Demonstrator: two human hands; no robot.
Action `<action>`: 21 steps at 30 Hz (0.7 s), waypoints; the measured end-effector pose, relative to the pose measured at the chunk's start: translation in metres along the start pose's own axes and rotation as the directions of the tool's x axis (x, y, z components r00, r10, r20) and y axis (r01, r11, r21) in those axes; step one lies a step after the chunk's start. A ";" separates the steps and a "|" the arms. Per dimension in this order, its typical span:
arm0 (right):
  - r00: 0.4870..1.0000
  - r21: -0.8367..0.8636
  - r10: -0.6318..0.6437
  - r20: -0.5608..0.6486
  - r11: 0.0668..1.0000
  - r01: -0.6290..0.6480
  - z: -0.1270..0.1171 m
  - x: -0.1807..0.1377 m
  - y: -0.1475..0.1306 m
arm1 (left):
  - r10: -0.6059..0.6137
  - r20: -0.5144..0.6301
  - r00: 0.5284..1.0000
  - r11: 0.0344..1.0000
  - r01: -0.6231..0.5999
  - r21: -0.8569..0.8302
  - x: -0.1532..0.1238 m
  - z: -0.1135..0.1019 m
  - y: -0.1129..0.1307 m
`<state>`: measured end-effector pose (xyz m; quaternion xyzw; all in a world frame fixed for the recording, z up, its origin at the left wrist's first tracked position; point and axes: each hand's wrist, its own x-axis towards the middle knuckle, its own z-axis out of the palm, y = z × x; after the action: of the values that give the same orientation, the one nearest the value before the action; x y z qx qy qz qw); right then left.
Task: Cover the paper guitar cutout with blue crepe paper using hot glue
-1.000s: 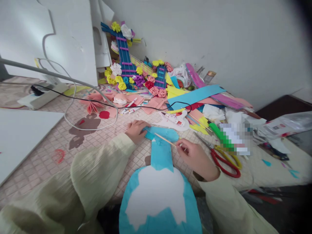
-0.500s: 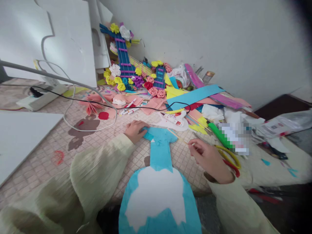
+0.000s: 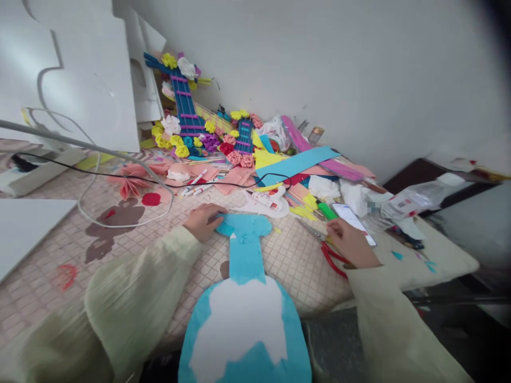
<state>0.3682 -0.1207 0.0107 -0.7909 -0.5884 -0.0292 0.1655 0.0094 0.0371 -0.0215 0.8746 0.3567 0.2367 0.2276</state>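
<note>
A white guitar-shaped board (image 3: 239, 319) lies before me, partly covered in blue paper, its body hanging over the table edge. My left hand (image 3: 204, 221) grips the left end of its blue head, fingers bent over the edge. To the right, my right hand (image 3: 351, 242) is closed at the handles of a pair of scissors (image 3: 334, 260), with the red loop showing below it. The yellow handle is mostly covered by that hand. The blades point away to the left, toward the table middle.
Behind lie a blue paper strip (image 3: 297, 165), markers (image 3: 195, 181), a glue gun (image 3: 265, 199) and flower-trimmed paper guitars (image 3: 183, 101). A phone (image 3: 353, 221) and green-handled tool (image 3: 326, 210) lie near my right hand. A black cable (image 3: 159, 183) crosses the table.
My right hand has gone from a thin stick beside the board's head to the scissors, which have shifted left and turned. The stick is out of sight. My left hand stays on the board.
</note>
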 end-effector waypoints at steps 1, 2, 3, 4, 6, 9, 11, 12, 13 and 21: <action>1.000 -0.026 -0.007 -0.006 1.000 0.007 0.003 0.005 0.005 | -0.009 0.001 1.000 1.000 0.009 -0.009 0.000 0.000 -0.001; 1.000 -0.048 -0.017 -0.013 0.999 0.016 0.006 0.010 0.008 | -0.021 0.003 1.000 1.000 0.021 -0.022 0.000 -0.001 -0.001; 0.999 -0.063 -0.029 -0.020 0.998 0.028 0.009 0.014 0.010 | -0.035 0.005 0.999 0.999 0.035 -0.038 0.000 -0.001 -0.001; 0.998 -0.078 -0.052 -0.026 0.996 0.049 0.012 0.018 0.011 | -0.055 0.004 0.998 0.997 0.055 -0.061 0.000 -0.002 0.000; 0.992 -0.105 -0.117 -0.037 0.988 0.113 0.015 0.025 0.010 | -0.112 -0.008 0.994 0.984 0.110 -0.138 -0.001 -0.003 0.002; 0.969 -0.145 -0.243 -0.040 0.961 0.235 0.014 0.039 -0.002 | -0.201 -0.003 0.980 0.936 0.191 -0.296 -0.002 -0.004 0.007; 0.938 -0.167 -0.347 -0.010 0.925 0.341 0.013 0.053 -0.016 | -0.239 0.027 0.971 0.893 0.231 -0.386 -0.002 -0.004 0.010; 0.916 -0.176 -0.402 0.011 0.901 0.397 0.013 0.061 -0.024 | -0.251 0.041 0.967 0.876 0.245 -0.416 -0.002 -0.005 0.011; 0.891 -0.186 -0.453 0.033 0.873 0.451 0.015 0.069 -0.032 | -0.259 0.054 0.964 0.862 0.256 -0.438 -0.002 -0.005 0.013; 0.711 -0.238 -0.671 0.213 0.670 0.703 0.046 0.126 -0.077 | -0.271 0.133 0.953 0.794 0.299 -0.529 0.001 -0.021 0.017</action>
<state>0.3271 0.0282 0.0153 -0.5266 -0.8390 -0.1364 -0.0125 0.0069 0.0323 0.0045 0.7157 0.3966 0.2688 0.5081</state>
